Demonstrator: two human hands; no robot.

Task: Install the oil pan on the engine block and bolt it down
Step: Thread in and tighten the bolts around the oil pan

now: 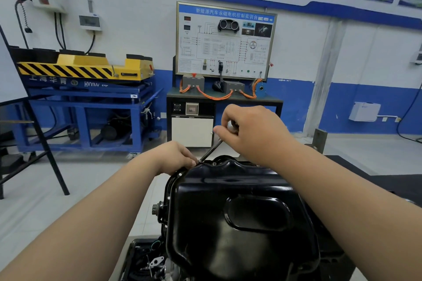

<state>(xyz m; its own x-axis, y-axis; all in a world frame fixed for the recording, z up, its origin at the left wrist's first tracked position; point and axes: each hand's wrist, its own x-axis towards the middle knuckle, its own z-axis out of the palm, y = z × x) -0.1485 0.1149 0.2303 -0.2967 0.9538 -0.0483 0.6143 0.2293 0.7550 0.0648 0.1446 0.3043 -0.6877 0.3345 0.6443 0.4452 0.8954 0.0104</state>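
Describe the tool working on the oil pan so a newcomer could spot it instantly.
Find the glossy black oil pan filling the lower centre. At its far rim, a slim metal tool slants up from beside the left hand into the right hand, which grips its top. It is the only thin straight shaft there.

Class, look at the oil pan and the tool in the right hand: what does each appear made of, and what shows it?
The oil pan: likely pressed sheet metal, gloss black paint; sharp highlights, rounded stamped recess. The tool in the right hand: seemingly bare steel; thin, grey, shiny shaft.
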